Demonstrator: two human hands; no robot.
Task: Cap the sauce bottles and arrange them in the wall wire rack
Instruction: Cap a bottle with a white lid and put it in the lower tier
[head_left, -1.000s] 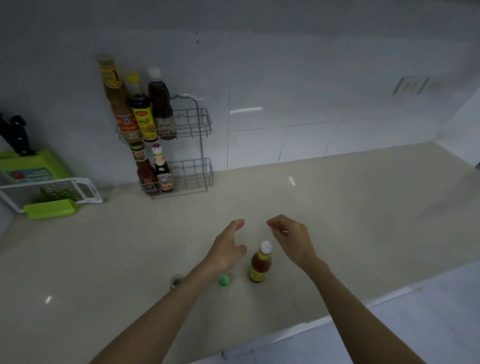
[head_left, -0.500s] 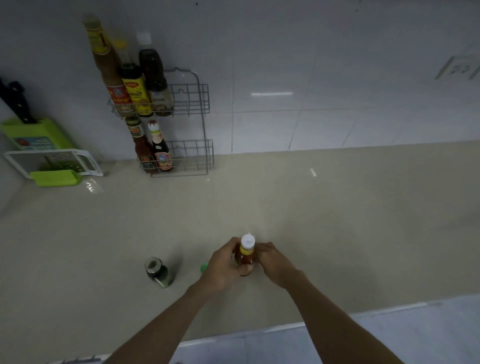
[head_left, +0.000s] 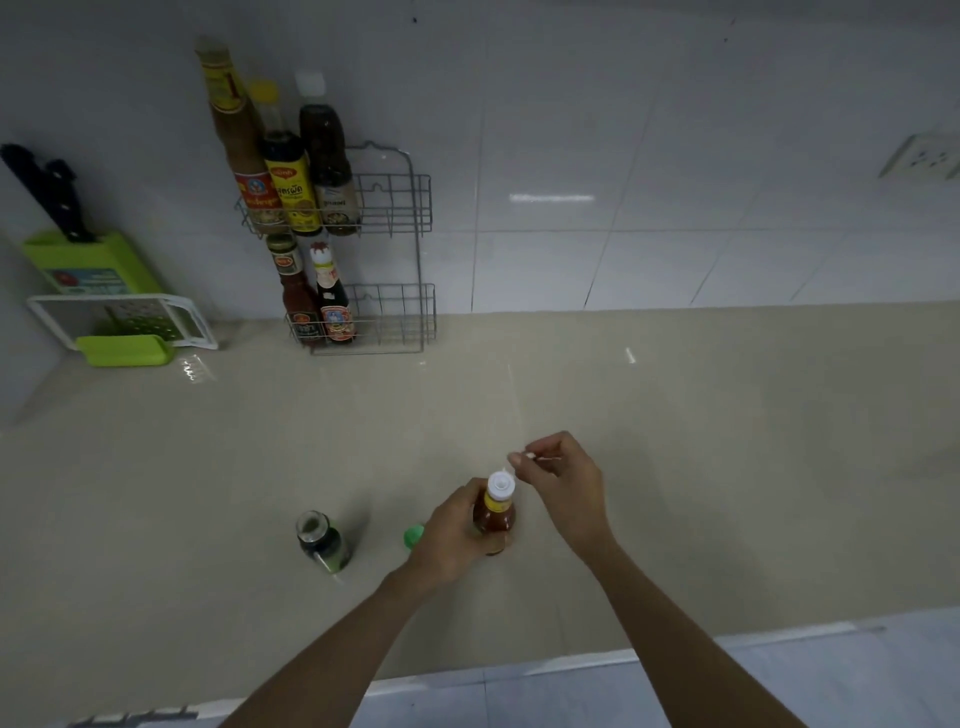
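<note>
My left hand (head_left: 452, 525) is wrapped around a small red sauce bottle (head_left: 496, 517) with a yellow label, standing on the counter. The bottle's white top (head_left: 500, 486) shows a round opening. Just above and to its right, my right hand (head_left: 566, 478) pinches a small white piece (head_left: 530, 457) that looks like the bottle's cap. A dark green bottle (head_left: 323, 540) stands uncapped to the left. A green cap (head_left: 414, 535) lies between the two bottles, partly hidden by my left hand. The wall wire rack (head_left: 402, 208) holds three bottles in its upper tier and two in its lower tier (head_left: 402, 317).
A green knife block (head_left: 91, 265) and a white-framed grater (head_left: 124, 322) sit at the far left by the wall. A wall socket (head_left: 924, 158) is at the upper right. Both rack tiers have free room on their right sides. The counter's front edge (head_left: 571, 662) runs below my arms.
My hands closed in on the red bottle. My left hand now grips its body, and my right hand has lifted from the bottle to just above its top, pinching a small white piece.
</note>
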